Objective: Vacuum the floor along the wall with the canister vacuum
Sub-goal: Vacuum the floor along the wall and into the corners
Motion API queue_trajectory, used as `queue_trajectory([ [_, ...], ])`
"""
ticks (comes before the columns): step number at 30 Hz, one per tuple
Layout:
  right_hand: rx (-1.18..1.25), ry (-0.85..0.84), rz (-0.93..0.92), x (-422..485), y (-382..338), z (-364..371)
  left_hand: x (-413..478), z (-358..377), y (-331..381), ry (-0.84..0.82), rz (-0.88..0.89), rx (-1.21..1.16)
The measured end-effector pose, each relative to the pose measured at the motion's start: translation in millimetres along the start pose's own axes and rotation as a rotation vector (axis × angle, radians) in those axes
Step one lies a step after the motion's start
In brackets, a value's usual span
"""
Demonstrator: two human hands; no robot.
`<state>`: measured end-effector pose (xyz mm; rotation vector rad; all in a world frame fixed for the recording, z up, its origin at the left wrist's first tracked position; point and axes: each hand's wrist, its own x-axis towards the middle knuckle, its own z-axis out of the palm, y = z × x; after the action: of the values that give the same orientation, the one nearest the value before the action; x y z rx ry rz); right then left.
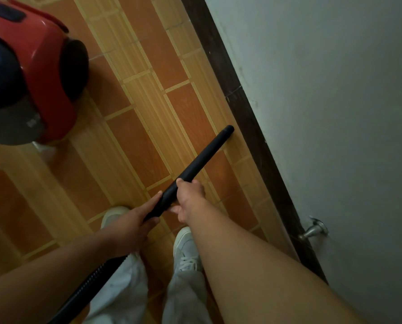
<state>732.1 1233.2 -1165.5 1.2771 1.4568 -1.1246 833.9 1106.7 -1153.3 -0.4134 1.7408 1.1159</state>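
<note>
A black vacuum tube (202, 157) slants from my hands down to the orange tiled floor (139, 146), its tip close to the dark baseboard (246, 113) under the white wall (324, 90). My right hand (189, 199) grips the tube higher up, fingers curled round it. Behind it, my left hand (132, 225) holds the tube's rear end, thumb along the top. A ribbed black hose (87, 286) runs back from there past my left arm. The red and black canister vacuum (31, 73) stands on the floor at the upper left.
My two white shoes (186, 249) and light trousers stand just below the hands. A metal door stop (313, 229) juts from the wall low on the right. The baseboard runs diagonally from top centre to lower right.
</note>
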Motion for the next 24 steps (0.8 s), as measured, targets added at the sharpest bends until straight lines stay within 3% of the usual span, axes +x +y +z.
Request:
queue_trajectory([
  [24,0.247,0.095,0.139,1,83,-80,-2,70,10,-0.249,-0.034,0.174],
])
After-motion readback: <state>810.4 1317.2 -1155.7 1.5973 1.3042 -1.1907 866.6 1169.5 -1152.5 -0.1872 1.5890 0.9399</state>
